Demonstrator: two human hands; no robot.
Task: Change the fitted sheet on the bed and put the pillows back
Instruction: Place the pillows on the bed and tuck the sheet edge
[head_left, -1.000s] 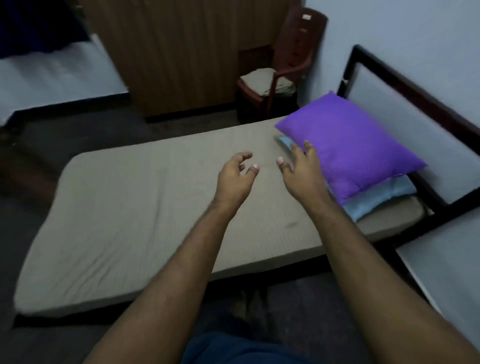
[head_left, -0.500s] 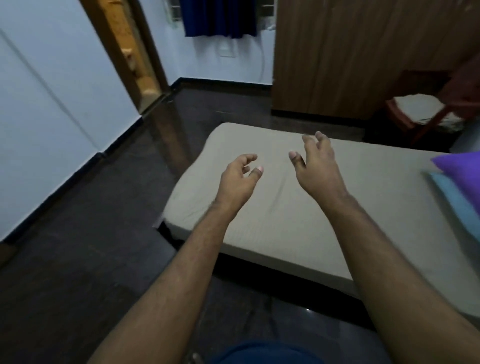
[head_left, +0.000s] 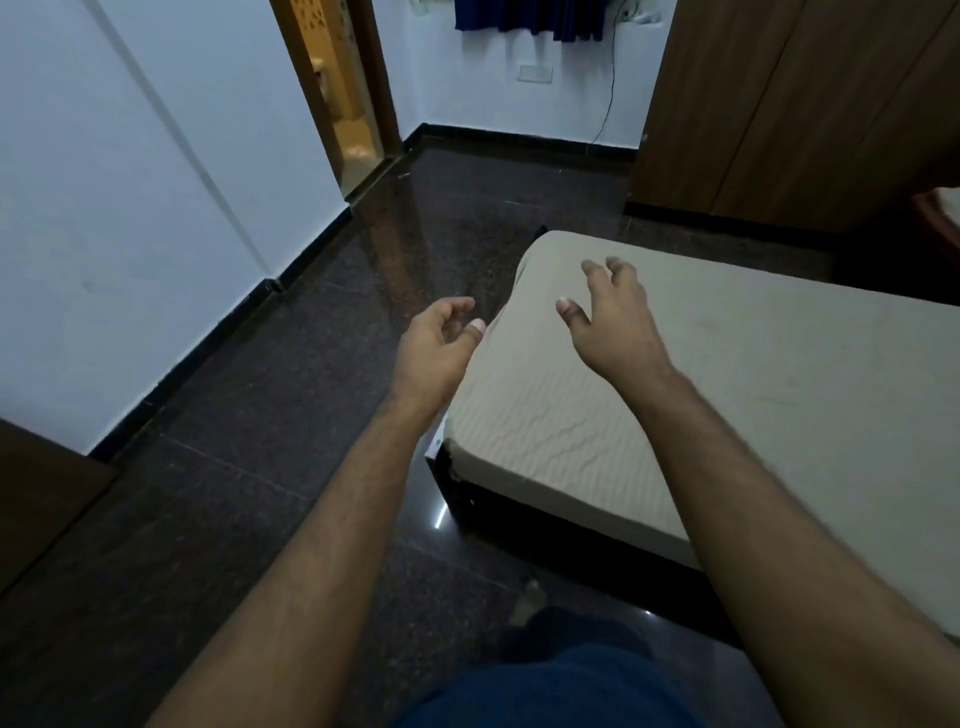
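Left grip (head_left: 439, 343) loosely curled, empty, beside the bed (head_left: 753, 395) corner; right grip (head_left: 615, 322) spread, empty, above it — beyond the bed, wardrobe (head_left: 795, 104), doorway (head_left: 343, 104).

A dim room under cool, bluish light, with the white walls (head_left: 130, 208) reading pale blue. Warm yellow light spills through the open doorway (head_left: 343, 104) at the back, the brightest and warmest patch in view. The polished dark floor (head_left: 260, 415) carries soft reflections and two small bright glints beside the bed (head_left: 779, 389). Shadows are weak and diffuse. Wide-angle distortion bends the wall lines and the wardrobe (head_left: 805, 104) toward the edges. Detail is soft and slightly smeared throughout, grainy in the dark areas.
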